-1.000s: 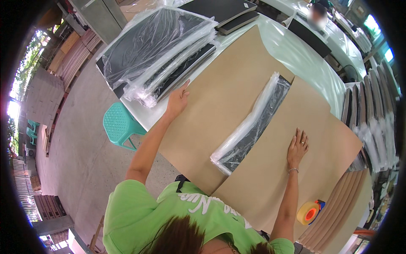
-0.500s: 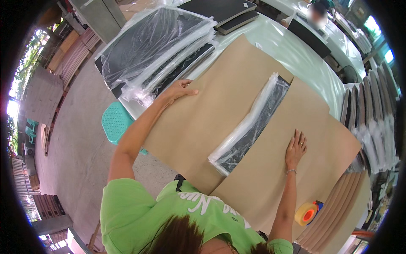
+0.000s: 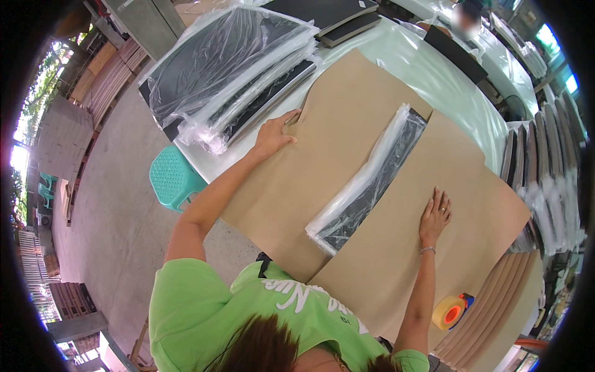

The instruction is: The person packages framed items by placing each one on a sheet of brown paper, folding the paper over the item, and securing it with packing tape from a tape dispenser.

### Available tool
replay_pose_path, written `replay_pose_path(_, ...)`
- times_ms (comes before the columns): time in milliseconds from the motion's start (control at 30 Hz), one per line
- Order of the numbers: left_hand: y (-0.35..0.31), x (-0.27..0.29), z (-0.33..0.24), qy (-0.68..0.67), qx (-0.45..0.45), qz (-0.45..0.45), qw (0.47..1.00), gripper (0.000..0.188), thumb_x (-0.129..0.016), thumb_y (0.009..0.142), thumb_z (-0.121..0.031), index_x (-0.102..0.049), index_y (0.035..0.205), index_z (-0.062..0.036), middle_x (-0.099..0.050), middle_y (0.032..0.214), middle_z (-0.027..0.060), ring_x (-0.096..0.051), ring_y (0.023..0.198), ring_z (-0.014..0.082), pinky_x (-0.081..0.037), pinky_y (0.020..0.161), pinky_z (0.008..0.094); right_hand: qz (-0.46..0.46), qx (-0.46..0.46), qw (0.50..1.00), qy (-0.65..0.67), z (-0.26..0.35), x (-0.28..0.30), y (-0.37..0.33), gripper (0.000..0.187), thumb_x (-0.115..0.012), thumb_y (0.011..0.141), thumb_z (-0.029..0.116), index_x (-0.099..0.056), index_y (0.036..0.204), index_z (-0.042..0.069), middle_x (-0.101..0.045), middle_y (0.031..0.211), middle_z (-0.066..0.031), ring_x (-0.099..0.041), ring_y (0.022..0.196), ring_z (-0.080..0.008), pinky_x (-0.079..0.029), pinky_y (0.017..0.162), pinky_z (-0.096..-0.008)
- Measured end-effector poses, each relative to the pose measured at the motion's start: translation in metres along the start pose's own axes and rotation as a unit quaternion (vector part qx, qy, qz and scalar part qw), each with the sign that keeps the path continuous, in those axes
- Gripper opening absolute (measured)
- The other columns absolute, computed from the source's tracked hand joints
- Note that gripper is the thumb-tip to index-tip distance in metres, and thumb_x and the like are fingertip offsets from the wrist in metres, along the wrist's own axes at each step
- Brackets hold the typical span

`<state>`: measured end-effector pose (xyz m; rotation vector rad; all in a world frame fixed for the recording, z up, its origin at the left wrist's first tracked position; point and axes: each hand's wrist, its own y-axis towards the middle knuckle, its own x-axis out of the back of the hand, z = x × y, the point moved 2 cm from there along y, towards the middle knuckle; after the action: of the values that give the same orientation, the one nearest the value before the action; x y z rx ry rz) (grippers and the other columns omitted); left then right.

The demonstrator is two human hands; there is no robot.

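Observation:
A large sheet of brown kraft paper [image 3: 347, 93] lies on the table, its two sides folded inward over a flat dark panel in clear plastic wrap [image 3: 372, 186]. Only a slanting strip of that panel shows between the flaps. My left hand [image 3: 277, 135] grips the left edge of the paper, thumb on top and fingertips partly hidden at the edge. Flat on the right flap rests my right hand [image 3: 436, 217], fingers stretched out and holding nothing. Near my right forearm sits a roll of yellowish tape on a dispenser [image 3: 449, 312].
Plastic-wrapped dark panels [image 3: 229, 68] are stacked at the far left of the white table [image 3: 434, 68], beside bare dark panels [image 3: 322, 15]. A green stool [image 3: 173, 177] stands left. Upright panels [image 3: 545, 149] and brown boards [image 3: 496, 304] line the right. Another person [image 3: 466, 22] is beyond.
My left hand has moved right and slightly away from me, and the left flap's edge has shifted inward with it. My right hand stays pressed on the right flap.

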<state>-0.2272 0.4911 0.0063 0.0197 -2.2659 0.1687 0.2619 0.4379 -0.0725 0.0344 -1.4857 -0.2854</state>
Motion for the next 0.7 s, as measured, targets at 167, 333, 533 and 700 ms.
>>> replay_pose_path(167, 0.007, -0.015, 0.031, 0.011, -0.150, -0.116, 0.982, 0.080, -0.078, 0.061, -0.025, -0.051, 0.136, -0.0190, -0.065, 0.099, 0.0155, -0.061, 0.093, 0.0350, -0.047, 0.086, 0.0432, 0.000, 0.005, 1.000, 0.005, 0.000, -0.002, 0.000, 0.045, -0.029, 0.103, 0.036, -0.035, 0.146, 0.028, -0.031, 0.152, -0.0062, -0.024, 0.141, -0.0293, -0.017, 0.113, -0.0537)
replay_pose_path(333, 0.006, -0.013, 0.036, 0.040, -0.076, -0.092, 0.992, 0.073, -0.079, 0.062, -0.020, -0.055, 0.130, -0.0134, -0.061, 0.112, 0.0127, -0.055, 0.109, 0.0329, -0.044, 0.093, 0.0427, 0.005, -0.002, 1.000, 0.007, -0.001, -0.001, 0.000, 0.045, -0.028, 0.103, 0.036, -0.035, 0.146, 0.029, -0.031, 0.152, -0.0058, -0.023, 0.142, -0.0291, -0.016, 0.114, -0.0532)
replay_pose_path(533, 0.008, -0.015, 0.057, -0.012, -0.049, -0.182, 0.982, 0.065, -0.083, 0.062, -0.020, -0.058, 0.121, -0.0078, -0.055, 0.098, 0.0115, -0.054, 0.095, 0.0314, -0.043, 0.087, 0.0382, 0.006, -0.001, 1.000, 0.005, 0.004, 0.000, -0.001, 0.045, -0.028, 0.103, 0.036, -0.034, 0.147, 0.029, -0.031, 0.152, -0.0052, -0.023, 0.142, -0.0291, -0.016, 0.114, -0.0525)
replay_pose_path(700, 0.021, -0.018, 0.033, 0.260, -0.170, -0.231, 0.922, 0.051, -0.077, 0.070, -0.038, -0.067, 0.106, -0.0033, -0.061, 0.102, 0.0167, -0.058, 0.095, 0.0336, -0.046, 0.085, 0.0411, 0.000, -0.004, 1.000, -0.001, -0.004, 0.002, -0.002, 0.044, -0.033, 0.102, 0.034, -0.037, 0.146, 0.027, -0.033, 0.150, -0.0064, -0.026, 0.140, -0.0296, -0.018, 0.113, -0.0514)
